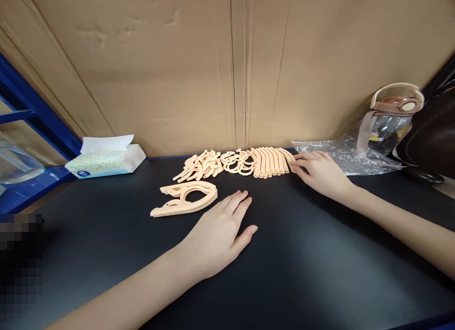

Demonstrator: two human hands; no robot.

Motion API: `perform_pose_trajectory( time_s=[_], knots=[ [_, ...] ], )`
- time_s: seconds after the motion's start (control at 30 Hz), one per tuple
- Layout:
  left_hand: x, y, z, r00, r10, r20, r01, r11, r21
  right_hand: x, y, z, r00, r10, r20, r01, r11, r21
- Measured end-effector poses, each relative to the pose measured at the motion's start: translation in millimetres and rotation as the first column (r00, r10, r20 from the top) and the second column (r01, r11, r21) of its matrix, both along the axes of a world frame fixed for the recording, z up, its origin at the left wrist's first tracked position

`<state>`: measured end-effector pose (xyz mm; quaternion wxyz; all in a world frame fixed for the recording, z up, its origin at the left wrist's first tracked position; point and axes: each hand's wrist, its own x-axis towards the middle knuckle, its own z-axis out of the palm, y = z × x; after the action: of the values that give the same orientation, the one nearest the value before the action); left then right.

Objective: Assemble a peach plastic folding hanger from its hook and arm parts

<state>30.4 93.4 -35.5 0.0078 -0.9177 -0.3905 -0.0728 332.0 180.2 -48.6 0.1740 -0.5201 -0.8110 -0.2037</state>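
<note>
My left hand (218, 233) lies flat on the black table (305, 263), fingers stretched out and holding nothing, just right of a small stack of folded peach plastic hangers (185, 199). Farther back, a long row of the same peach hangers (238, 163) rests against the cardboard wall. My right hand (322, 171) lies at the right end of that row, its fingertips touching the last hangers, fingers extended and not gripping.
A tissue pack (106, 160) sits at the back left beside a blue shelf frame (31, 112). A crumpled clear plastic bag (350, 154), a lidded water bottle (391, 116) and a dark bag (433, 135) stand at the back right. Cardboard (227, 64) walls the back.
</note>
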Motion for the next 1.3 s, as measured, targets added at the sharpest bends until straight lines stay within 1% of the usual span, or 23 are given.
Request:
perform_pose_trajectory(
  time_s=[0.13, 0.23, 0.33, 0.43, 0.5, 0.6, 0.77, 0.9, 0.97, 1.0, 1.07, 1.1, 1.17, 1.2, 1.23, 1.3],
  knots=[
    [-0.1, -0.7, 0.6, 1.000, -0.006, 0.003, 0.006, 1.000, 0.002, 0.6, -1.0, 1.3, 0.999, -0.036, 0.039, 0.034, 0.998, 0.055],
    [0.3, -0.6, 0.2, 1.000, -0.007, 0.006, 0.007, 1.000, 0.004, 1.4, 0.3, -2.4, 0.992, -0.068, 0.107, 0.063, 0.997, 0.048],
    [0.3, 0.0, -0.8, 1.000, -0.006, 0.008, 0.005, 1.000, 0.003, 1.8, 0.7, -3.8, 0.970, -0.150, 0.189, 0.147, 0.989, 0.032],
    [-0.5, 1.0, -1.7, 1.000, -0.008, 0.012, 0.008, 1.000, 0.009, 0.9, -1.4, -0.2, 0.931, -0.234, 0.279, 0.224, 0.972, 0.067],
    [-1.0, 1.2, -2.2, 1.000, -0.010, 0.015, 0.010, 1.000, 0.012, -0.7, -3.3, 2.8, 0.905, -0.293, 0.309, 0.278, 0.956, 0.094],
    [-1.3, 0.8, -2.7, 1.000, -0.012, 0.022, 0.011, 1.000, 0.010, -4.5, -5.1, 4.8, 0.880, -0.364, 0.304, 0.350, 0.931, 0.103],
    [-0.8, 0.3, -3.3, 1.000, -0.008, 0.030, 0.008, 1.000, 0.007, -6.7, -3.4, 3.7, 0.860, -0.430, 0.275, 0.410, 0.903, 0.130],
    [-0.4, 1.3, -2.9, 0.999, -0.010, 0.035, 0.010, 1.000, 0.006, -2.2, 0.5, 6.0, 0.879, -0.431, 0.202, 0.399, 0.899, 0.181],
    [-0.6, 1.4, -2.5, 0.999, -0.011, 0.031, 0.011, 1.000, 0.008, -1.3, 1.2, 9.0, 0.920, -0.373, 0.118, 0.343, 0.914, 0.217],
    [-0.8, 1.3, -2.3, 1.000, -0.011, 0.028, 0.010, 1.000, 0.011, -2.1, 0.5, 10.8, 0.947, -0.315, 0.065, 0.293, 0.928, 0.230],
    [-0.9, 0.9, -2.0, 1.000, -0.013, 0.020, 0.013, 1.000, 0.018, -7.0, -3.9, 14.2, 0.988, -0.149, -0.029, 0.151, 0.961, 0.231],
    [-0.7, 0.7, -2.0, 1.000, -0.017, 0.016, 0.016, 1.000, 0.027, -11.1, -7.8, 15.7, 0.996, -0.056, -0.065, 0.069, 0.973, 0.220],
    [0.5, -0.4, -1.9, 1.000, -0.030, 0.004, 0.030, 0.998, 0.064, -21.4, -18.9, 17.3, 0.988, 0.109, -0.112, -0.088, 0.981, 0.170],
    [1.6, -1.2, -1.7, 0.999, -0.039, -0.005, 0.039, 0.995, 0.096, -26.9, -25.5, 17.5, 0.976, 0.171, -0.133, -0.153, 0.979, 0.133],
    [2.9, -2.5, -1.3, 0.999, -0.050, -0.014, 0.051, 0.989, 0.140, -32.3, -32.3, 17.2, 0.963, 0.227, -0.148, -0.218, 0.973, 0.075],
    [6.2, -6.1, 0.6, 0.996, -0.078, -0.033, 0.083, 0.969, 0.234, -41.5, -45.2, 15.6, 0.931, 0.327, -0.165, -0.340, 0.938, -0.063]
  ],
)
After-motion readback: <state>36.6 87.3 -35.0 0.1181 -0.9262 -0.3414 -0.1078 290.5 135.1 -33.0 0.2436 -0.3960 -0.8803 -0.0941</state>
